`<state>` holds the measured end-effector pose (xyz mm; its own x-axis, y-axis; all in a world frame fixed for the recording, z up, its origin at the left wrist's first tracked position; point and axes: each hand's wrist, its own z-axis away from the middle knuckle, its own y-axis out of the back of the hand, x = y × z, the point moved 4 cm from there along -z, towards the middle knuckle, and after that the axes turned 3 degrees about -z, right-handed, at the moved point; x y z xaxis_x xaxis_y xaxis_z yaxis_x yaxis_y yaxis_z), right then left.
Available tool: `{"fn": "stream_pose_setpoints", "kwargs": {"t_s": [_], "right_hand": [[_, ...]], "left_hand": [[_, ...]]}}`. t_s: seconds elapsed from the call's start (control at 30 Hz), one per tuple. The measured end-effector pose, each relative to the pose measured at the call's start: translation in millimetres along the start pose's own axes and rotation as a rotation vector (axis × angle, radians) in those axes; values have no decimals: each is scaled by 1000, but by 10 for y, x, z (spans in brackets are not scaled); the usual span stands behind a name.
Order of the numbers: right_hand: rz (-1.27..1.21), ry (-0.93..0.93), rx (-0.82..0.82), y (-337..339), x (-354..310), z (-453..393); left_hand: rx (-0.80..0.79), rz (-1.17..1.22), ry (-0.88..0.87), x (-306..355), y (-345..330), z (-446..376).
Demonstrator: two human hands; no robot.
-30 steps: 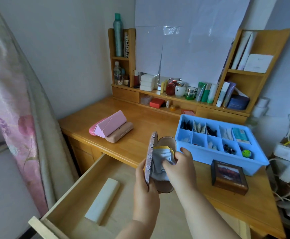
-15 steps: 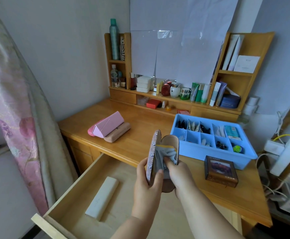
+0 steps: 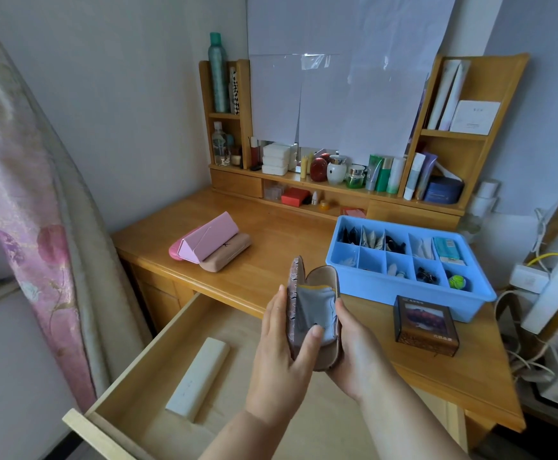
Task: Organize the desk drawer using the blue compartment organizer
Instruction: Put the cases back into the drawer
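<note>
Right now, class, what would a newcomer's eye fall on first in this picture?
First, the open glasses case held up at centre, with a grey cloth inside: the left hand and right hand both hold it above the open drawer. Next, the blue compartment organizer on the desk to the right, with the pink case lying further left.

Soft, even daylight fills the room, brightest on the pale wall; shadows are faint, the deepest lying inside the open drawer [image 3: 131, 386] along its left wall; a small glare streak marks the taped paper sheets [image 3: 337, 94]; wide-angle distortion bends the curtain [image 3: 28, 194] and right-hand shelf [image 3: 463, 134] outward; edges look slightly soft, the centre sharp.
</note>
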<state>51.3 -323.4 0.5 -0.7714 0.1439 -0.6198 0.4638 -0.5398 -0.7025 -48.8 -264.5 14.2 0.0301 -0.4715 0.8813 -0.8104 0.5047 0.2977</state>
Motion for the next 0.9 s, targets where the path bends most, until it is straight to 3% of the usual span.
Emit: {"fn": "stream_pose_setpoints", "kwargs": {"t_s": [0.17,0.3,0.4,0.47,0.57,0.63,0.77,0.9], "right_hand": [[66,-8,35,-74,133,-13],[47,13,-84,-110,135,-19],[77,-12,-77,-108,177,-14],[131,34,-55,-54,221,-44],[344,45,-66,-10,305,-72],[515,29,-61,-12,385,-81],[649,62,150,164,588,-259],[646,43,166,129,1001,-571]], "left_hand": [[-135,-8,-161,118,-132,107],[-163,-2,-133,70,-110,77],[-249,-25,-115,36,-101,62],[-241,-43,-50,-14,-70,47],[-237,28,205,-215,87,59],[-247,-99,152,-345,230,120],[-369,-369,-63,-680,399,291],[-383,-463,41,-1149,627,307]]}}
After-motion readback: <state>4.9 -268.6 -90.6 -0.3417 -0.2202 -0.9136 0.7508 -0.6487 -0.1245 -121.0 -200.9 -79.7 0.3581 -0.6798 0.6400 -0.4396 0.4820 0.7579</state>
